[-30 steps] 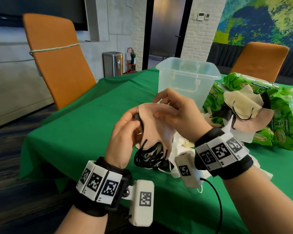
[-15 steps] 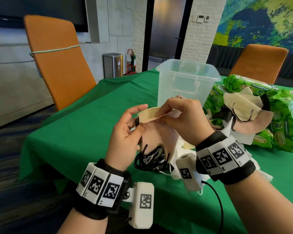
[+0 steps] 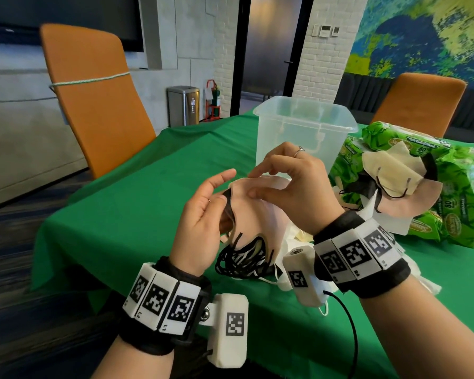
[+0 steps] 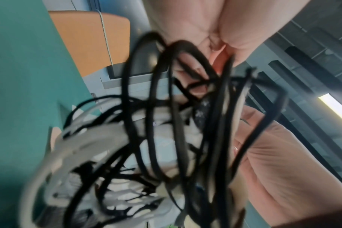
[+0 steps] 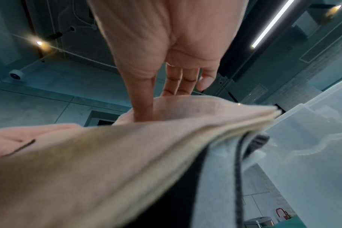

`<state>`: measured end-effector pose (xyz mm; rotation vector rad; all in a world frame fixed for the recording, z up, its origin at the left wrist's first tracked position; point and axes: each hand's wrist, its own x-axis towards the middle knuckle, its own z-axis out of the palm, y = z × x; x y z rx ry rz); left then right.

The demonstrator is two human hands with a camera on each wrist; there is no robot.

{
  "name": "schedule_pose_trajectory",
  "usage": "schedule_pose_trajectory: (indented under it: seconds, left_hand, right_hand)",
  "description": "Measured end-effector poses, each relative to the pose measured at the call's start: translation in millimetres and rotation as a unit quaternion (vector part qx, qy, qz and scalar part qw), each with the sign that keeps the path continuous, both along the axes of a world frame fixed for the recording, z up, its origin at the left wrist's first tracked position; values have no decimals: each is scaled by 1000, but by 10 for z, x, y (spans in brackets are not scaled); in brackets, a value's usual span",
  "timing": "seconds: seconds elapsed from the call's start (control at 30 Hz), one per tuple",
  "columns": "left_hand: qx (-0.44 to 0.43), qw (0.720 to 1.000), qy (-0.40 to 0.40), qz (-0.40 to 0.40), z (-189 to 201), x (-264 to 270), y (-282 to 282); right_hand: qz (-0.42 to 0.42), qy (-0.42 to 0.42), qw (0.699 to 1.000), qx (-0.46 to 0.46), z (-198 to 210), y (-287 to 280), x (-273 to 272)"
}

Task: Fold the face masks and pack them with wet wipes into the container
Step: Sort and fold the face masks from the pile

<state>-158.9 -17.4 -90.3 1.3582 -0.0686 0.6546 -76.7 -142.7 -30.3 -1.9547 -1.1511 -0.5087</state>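
Above the near table edge, both hands hold a stack of pinkish-beige face masks (image 3: 260,214). Its black ear loops (image 3: 241,258) hang below in a tangle and fill the left wrist view (image 4: 176,123). My left hand (image 3: 216,195) grips the stack's left edge with the index finger sticking up. My right hand (image 3: 257,184) pinches the top; its thumb (image 5: 140,100) presses the front mask (image 5: 127,154) and the fingers lie behind. The clear plastic container (image 3: 285,143) stands open just beyond the hands. Green wet wipe packs (image 3: 460,192) lie to the right.
More loose masks (image 3: 389,170) are draped over the wipe packs, and white ones (image 3: 293,236) lie under my right wrist. Orange chairs stand at the far left (image 3: 93,105) and the back right (image 3: 422,102). The green tablecloth (image 3: 148,201) is bare to the left.
Half a second ago my right hand held a beige mask edge lifted off the top of the stack; now that mask lies flat against the stack under my right thumb.
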Motion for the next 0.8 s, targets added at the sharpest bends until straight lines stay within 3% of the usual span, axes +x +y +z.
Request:
schedule_pose_trajectory:
  seconds: [0.33,0.8]
  left_hand:
    - [16,1000,15,-15,-11,1,23]
    - [10,1000,12,13,-21,-3,50]
  right_hand:
    - [55,-31,986,-157,23,37,-6]
    - [61,-58,991,-109,24,-40,26]
